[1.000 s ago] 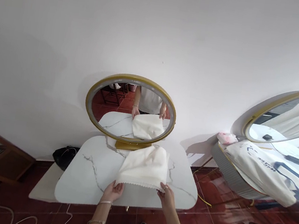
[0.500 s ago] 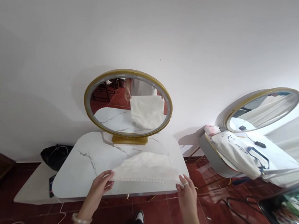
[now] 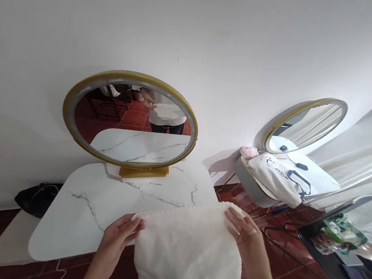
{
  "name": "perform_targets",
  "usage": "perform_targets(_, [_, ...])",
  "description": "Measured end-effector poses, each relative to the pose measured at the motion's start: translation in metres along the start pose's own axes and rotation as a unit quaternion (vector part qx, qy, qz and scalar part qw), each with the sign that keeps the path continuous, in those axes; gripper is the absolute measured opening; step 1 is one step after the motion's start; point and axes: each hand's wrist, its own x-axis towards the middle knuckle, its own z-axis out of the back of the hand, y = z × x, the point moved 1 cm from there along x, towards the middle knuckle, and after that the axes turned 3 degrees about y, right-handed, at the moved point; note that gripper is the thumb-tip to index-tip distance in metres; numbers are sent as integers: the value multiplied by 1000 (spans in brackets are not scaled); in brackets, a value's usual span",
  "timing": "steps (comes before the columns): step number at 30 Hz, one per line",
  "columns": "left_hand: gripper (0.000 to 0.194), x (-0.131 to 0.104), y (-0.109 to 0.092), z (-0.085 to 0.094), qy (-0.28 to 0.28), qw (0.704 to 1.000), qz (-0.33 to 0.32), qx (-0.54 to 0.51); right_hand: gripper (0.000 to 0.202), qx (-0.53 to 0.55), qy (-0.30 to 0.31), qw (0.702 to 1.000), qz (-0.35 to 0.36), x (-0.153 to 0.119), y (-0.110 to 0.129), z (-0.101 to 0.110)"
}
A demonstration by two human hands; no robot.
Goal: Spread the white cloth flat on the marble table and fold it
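A white cloth [image 3: 187,250] with a scalloped edge hangs spread between my two hands, in front of the table's near edge. My left hand [image 3: 119,234] pinches its upper left corner between thumb and fingers. At the upper right corner, my right hand [image 3: 244,228] grips the cloth, with a ring on one finger. The cloth's lower end runs down toward my body and out of view. Beyond it stands the white marble-patterned table [image 3: 67,220], carrying an oval gold-framed mirror [image 3: 135,104] that reflects part of me with the cloth.
A second mirror [image 3: 307,126] stands at the right beside a small table with a white printed bag [image 3: 274,177]. A black chair [image 3: 337,271] with a green package [image 3: 341,230] is at the far right. A black bag [image 3: 37,199] lies left of the table.
The cloth has come off the tabletop toward my body, and its scalloped edge now faces away from me. Both hands keep hold of its corners. My view has shifted right.
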Motion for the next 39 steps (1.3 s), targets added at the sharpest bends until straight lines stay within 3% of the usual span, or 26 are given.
perform_targets(5, [56, 70, 40, -45, -14, 999, -12, 27, 42, -138, -33, 989, -41, 78, -37, 19])
perform_targets(9, [42, 122, 64, -62, -77, 997, -25, 10, 40, -219, 18, 971, -99, 148, -60, 31])
perform_targets(13, [28, 160, 69, -73, -118, 993, -26, 15, 34, -230, 42, 963, -133, 205, -72, 28])
perform_targets(19, [11, 216, 57, -96, -156, 986, -28, 42, 27, -242, 61, 958, -137, 272, -91, 2])
perform_targets(23, [19, 227, 58, -120, -142, 986, -55, 69, 34, -263, 70, 957, -99, 301, -104, -16])
perform_targets(27, [41, 213, 71, -139, -58, 963, -159, 208, 69, -305, 115, 945, -14, 283, -119, -28])
perform_targets(29, [42, 213, 77, -142, -11, 928, -214, 304, 71, -404, 184, 892, 90, 264, -131, -35])
perform_targets(31, [39, 224, 79, -142, -3, 896, -241, 372, 64, -537, 244, 784, 192, 250, -145, -42])
perform_targets(32, [38, 232, 79, -141, -9, 883, -249, 399, 61, -596, 253, 730, 218, 246, -153, -46])
perform_targets(34, [37, 250, 76, -140, -19, 866, -255, 430, 57, -675, 238, 663, 219, 248, -168, -53])
perform_targets(36, [36, 267, 71, -142, -19, 861, -255, 441, 57, -719, 213, 628, 207, 258, -178, -59])
perform_targets(39, [32, 289, 61, -150, -16, 870, -235, 432, 59, -739, 195, 612, 205, 280, -181, -69])
